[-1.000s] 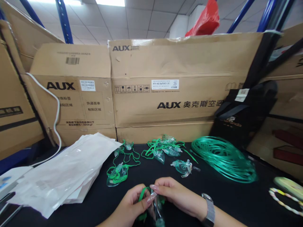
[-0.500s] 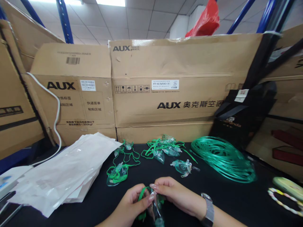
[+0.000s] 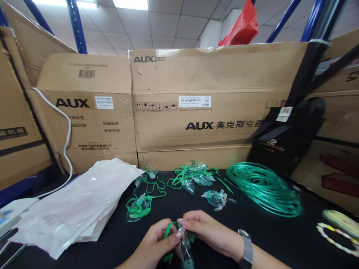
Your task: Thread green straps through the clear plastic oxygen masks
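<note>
Both my hands meet at the bottom middle over a clear oxygen mask with a green elastic strap. My left hand curls its fingers round the mask and strap. My right hand, a metal watch on its wrist, pinches the strap at the top of the mask. Several more masks lie on the black table beyond: one to the left, one ahead, and a tangle of them further back.
A stack of white sterile pouches lies at the left. A coil of green tubing sits at the right, next to a black bag. Large AUX cardboard boxes wall off the back. A beaded band lies at the far right.
</note>
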